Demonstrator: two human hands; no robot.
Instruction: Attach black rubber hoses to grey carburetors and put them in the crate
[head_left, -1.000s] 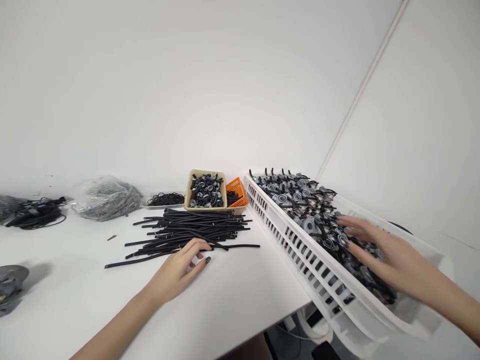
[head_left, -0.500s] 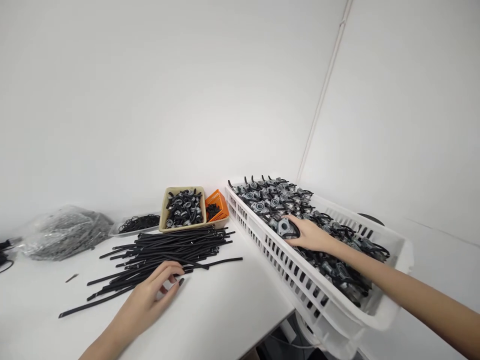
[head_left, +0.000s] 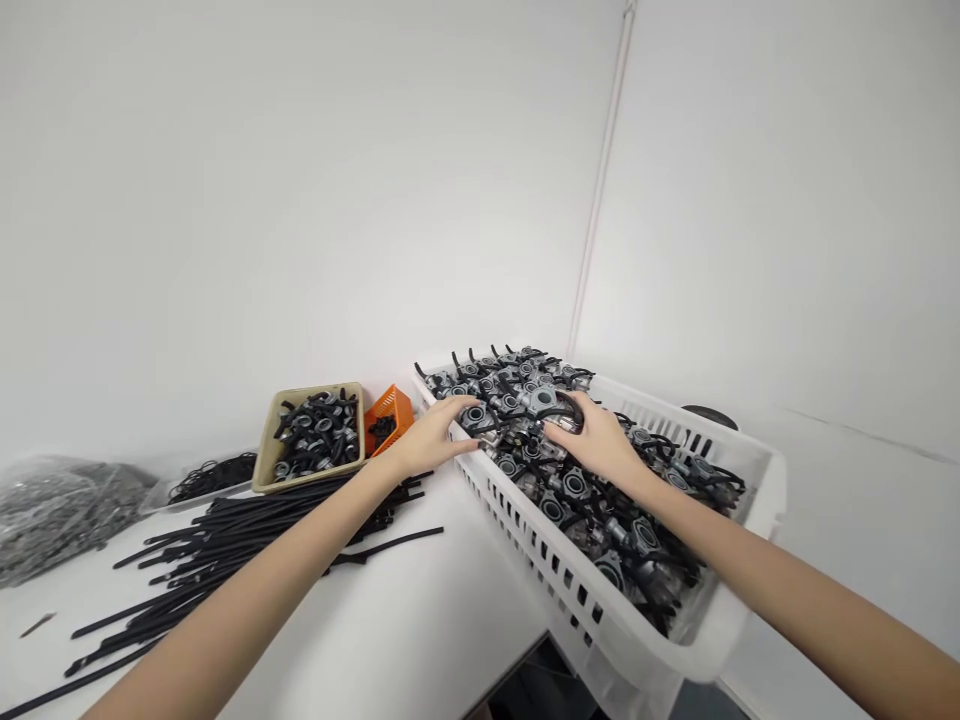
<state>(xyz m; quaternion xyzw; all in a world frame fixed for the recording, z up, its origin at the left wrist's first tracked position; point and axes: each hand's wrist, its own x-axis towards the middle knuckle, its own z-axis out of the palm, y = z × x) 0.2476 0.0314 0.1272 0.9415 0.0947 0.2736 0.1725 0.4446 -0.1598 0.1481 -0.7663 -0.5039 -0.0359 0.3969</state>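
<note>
A long white plastic basket (head_left: 559, 575) is filled with grey metal carburetors (head_left: 574, 485) that have black hoses on them. My right hand (head_left: 596, 440) grips one carburetor (head_left: 544, 402) over the middle of the pile, its round flange facing up. At the basket's left rim, my left hand (head_left: 442, 432) reaches in with thumb and fingers spread. Its fingertips are beside another carburetor (head_left: 474, 418); whether they touch it I cannot tell. Under my left forearm, a heap of black hoses (head_left: 247, 525) lies on the white table (head_left: 390, 620).
Behind the hoses stand a cream bin (head_left: 262, 460) of short black hoses with metal rings and an orange basket (head_left: 397, 410) with small black parts. A shallow tray (head_left: 161, 495) holds thin black rings. Farther left lies a clear plastic bag (head_left: 71, 520) of grey parts.
My left hand has left the hoses and moved right to the basket's rim. My right hand has raised a carburetor from the pile. The view has turned to the right.
</note>
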